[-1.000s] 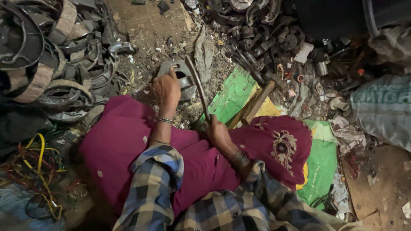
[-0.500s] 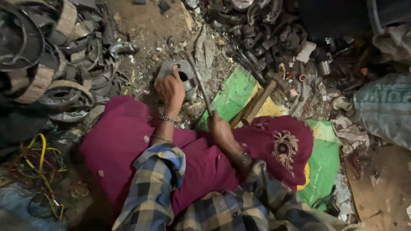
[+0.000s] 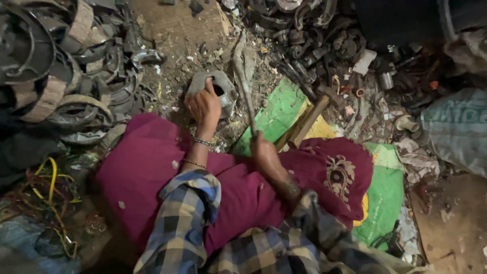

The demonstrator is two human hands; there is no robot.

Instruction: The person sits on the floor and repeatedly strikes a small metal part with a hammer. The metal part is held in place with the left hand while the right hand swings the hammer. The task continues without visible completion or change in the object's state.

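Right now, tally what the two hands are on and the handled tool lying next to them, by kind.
Grey curved metal piece under left hand: 1
Thin metal rod in right hand: 1
Wooden-handled hammer on green sheet: 1
Total: 3

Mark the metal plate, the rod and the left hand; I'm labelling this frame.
metal plate (image 3: 227,87), head view, right edge.
rod (image 3: 244,89), head view, mid shaft.
left hand (image 3: 203,105), head view, back of hand.

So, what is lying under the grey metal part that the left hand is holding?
The grey metal part rests on bare dirt ground strewn with small scraps. The left hand covers its near edge, so what is directly beneath it cannot be seen.
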